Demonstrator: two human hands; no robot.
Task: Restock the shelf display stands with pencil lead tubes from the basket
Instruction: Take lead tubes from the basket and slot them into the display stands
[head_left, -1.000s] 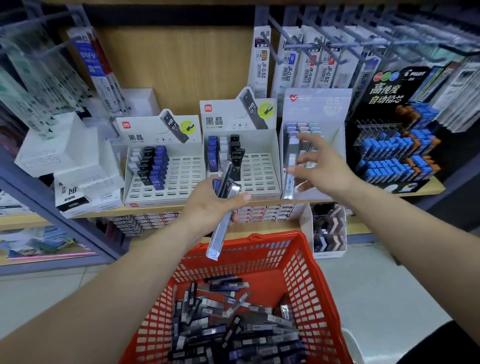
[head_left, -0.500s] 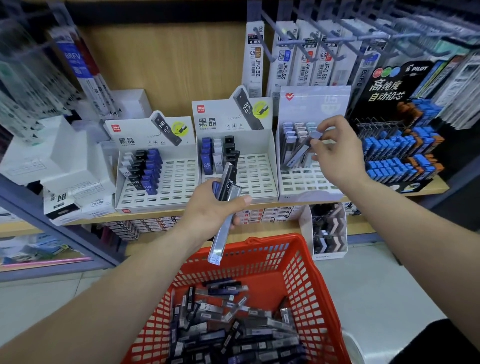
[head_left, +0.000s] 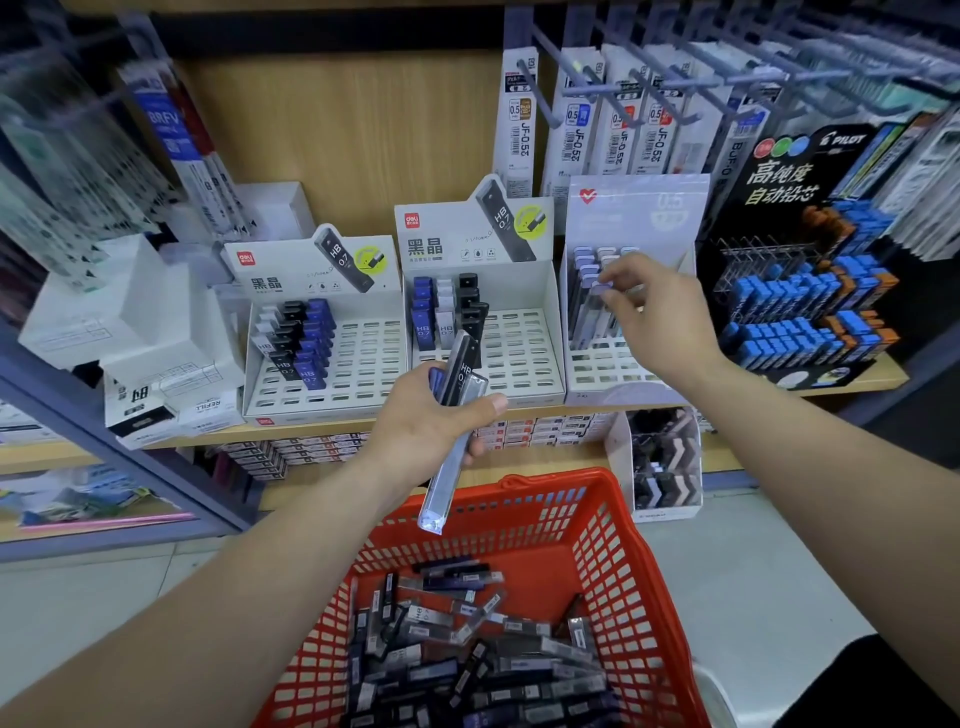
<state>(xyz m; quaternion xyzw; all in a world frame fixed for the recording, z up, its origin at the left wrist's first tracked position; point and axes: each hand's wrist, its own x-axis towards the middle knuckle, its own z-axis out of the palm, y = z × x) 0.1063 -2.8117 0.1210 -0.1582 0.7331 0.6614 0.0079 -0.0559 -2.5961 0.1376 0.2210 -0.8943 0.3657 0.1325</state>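
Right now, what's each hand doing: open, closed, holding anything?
Left hand: grips a bunch of lead tubes.
Right hand: pinches the top of a purple-capped tube standing in the pale display stand.

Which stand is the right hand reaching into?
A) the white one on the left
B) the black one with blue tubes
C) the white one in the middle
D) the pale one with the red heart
D: the right hand pinches the cap of a tube standing in the pale stand with the red heart, while the left hand holds a bunch of tubes over the basket.
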